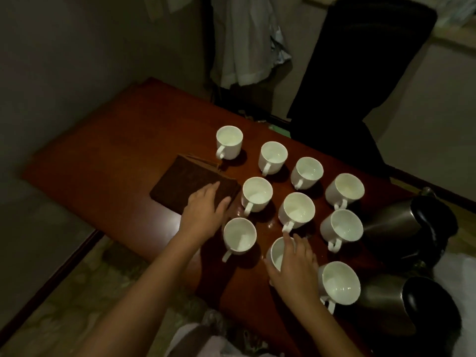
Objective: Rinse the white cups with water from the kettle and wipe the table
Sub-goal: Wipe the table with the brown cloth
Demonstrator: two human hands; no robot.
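Note:
Several white cups stand upright on a reddish-brown wooden table, among them one at the back and one at the front right. My left hand lies flat with straight fingers on a folded dark brown cloth left of the cups. My right hand grips a cup near the table's front edge, thumb on its left side and fingers over the rim. Small wet spots shine between the cups. Two steel kettles with black lids stand at the right.
A black office chair stands behind the table, with pale clothing hanging beside it. The table's left half holds only the cloth. A patterned floor runs along the table's front edge.

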